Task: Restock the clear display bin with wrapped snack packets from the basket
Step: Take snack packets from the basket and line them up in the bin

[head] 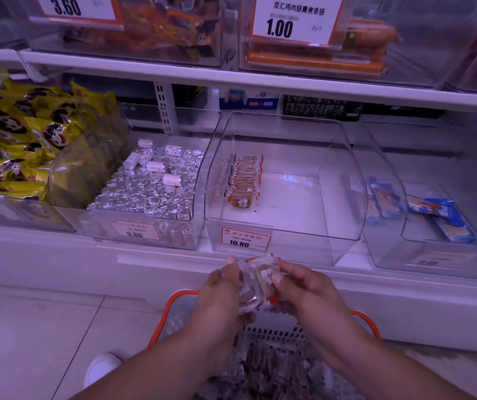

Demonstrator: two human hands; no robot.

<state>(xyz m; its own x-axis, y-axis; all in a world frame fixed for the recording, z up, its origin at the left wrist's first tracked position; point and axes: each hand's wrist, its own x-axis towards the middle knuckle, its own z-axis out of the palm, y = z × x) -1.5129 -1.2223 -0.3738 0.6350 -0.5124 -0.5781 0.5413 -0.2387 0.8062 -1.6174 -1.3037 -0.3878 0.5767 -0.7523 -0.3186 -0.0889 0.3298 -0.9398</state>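
Note:
The clear display bin (341, 180) stands on the lower shelf with a 10.80 price tag on its front. Inside it, a short row of wrapped snack packets (244, 180) lies along the left wall; the rest of its floor is bare. Below the shelf, my left hand (220, 293) and my right hand (306, 287) together grip a small bunch of wrapped snack packets (260, 281), clear wrappers with orange ends and brown contents. Under my hands sits the orange-rimmed basket (365, 316), holding several more packets (274, 368).
A bin of silver foil-wrapped pieces (150, 186) stands left of the target bin, then yellow packets (15, 134). To the right is a clear bin with blue packets (439, 215). The upper shelf edge (260, 79) overhangs. A white shoe (101, 368) is on the floor.

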